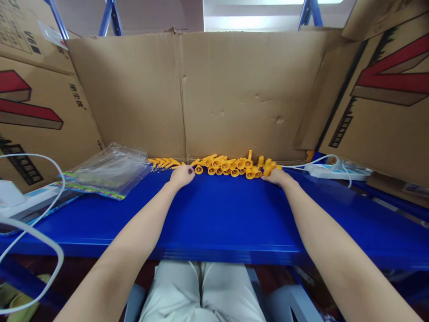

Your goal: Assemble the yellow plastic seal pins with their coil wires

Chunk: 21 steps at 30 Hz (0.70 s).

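Several small orange plastic pieces [231,165] lie in a row on the blue table [214,219], against the cardboard wall at the back. My left hand [181,175] rests at the row's left end, fingers curled, thumb touching an orange piece. At the row's right end my right hand [277,177] lies against the pieces, its fingers closed over the outermost ones. Short metal chains [157,169] show by the left pieces.
A stack of clear plastic bags [107,172] lies at the left. A white power strip with cables [330,171] sits at the right. Cardboard panels [214,94] wall in the back and sides. White cables [33,214] loop at the near left.
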Tool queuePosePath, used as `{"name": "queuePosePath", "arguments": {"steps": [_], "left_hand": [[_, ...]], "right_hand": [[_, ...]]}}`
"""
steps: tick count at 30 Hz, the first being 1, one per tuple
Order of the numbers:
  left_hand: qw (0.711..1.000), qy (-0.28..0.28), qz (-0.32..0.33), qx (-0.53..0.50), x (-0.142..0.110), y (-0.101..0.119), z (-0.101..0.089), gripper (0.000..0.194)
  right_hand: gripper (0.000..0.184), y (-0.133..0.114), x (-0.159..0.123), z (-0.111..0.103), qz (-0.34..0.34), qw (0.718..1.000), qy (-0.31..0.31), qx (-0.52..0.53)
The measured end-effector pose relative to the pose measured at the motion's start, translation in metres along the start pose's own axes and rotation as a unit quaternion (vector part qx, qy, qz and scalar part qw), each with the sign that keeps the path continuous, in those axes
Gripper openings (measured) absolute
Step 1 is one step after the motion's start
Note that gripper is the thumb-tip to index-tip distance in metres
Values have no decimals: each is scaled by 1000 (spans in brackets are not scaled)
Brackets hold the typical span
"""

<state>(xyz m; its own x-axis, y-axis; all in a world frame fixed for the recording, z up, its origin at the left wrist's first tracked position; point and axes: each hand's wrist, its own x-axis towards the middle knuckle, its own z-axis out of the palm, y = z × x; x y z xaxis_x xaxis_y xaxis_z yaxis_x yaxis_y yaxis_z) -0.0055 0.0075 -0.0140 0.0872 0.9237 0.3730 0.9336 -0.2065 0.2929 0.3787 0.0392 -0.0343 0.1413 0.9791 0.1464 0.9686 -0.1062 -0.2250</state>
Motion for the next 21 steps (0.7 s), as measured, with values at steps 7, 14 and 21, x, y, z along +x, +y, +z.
{"name": "queuePosePath", "arguments": {"steps": [7, 14, 21], "left_hand": [[986, 8, -134, 99, 13, -26, -1, 47], [986, -50, -72, 145, 31, -32, 6, 47], [985, -50, -88, 140, 50, -32, 10, 55]], "right_hand": [[49, -2, -2, 0, 32, 999, -25, -6], [54, 3, 0, 2, -39, 999, 14, -15], [51, 2, -2, 0, -34, 999, 32, -22]]}}
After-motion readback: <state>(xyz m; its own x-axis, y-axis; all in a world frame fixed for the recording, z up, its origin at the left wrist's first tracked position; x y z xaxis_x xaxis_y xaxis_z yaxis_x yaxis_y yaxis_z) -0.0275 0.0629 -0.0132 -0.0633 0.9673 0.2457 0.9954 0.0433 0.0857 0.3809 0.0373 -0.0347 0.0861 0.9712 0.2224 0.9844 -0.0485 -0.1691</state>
